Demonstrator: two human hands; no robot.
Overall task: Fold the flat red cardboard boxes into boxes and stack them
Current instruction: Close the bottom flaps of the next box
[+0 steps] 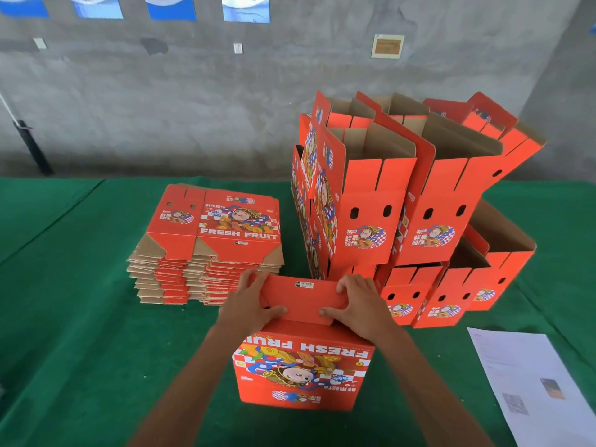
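Observation:
A red "FRESH FRUIT" box (303, 372) stands upside down on the green table in front of me, its bottom panel facing up. My left hand (250, 304) grips the left end of that bottom panel, thumb pressing on its top surface. My right hand (358, 304) grips the right end the same way. A pile of flat red boxes (209, 243) lies just behind and to the left. Several folded open boxes (412, 204) are stacked in two layers at the back right.
A white printed sheet of paper (529, 382) lies on the green table cloth (80, 317) at the right front. A grey concrete wall with posters runs behind the table. A dark pole leans against the wall at the far left.

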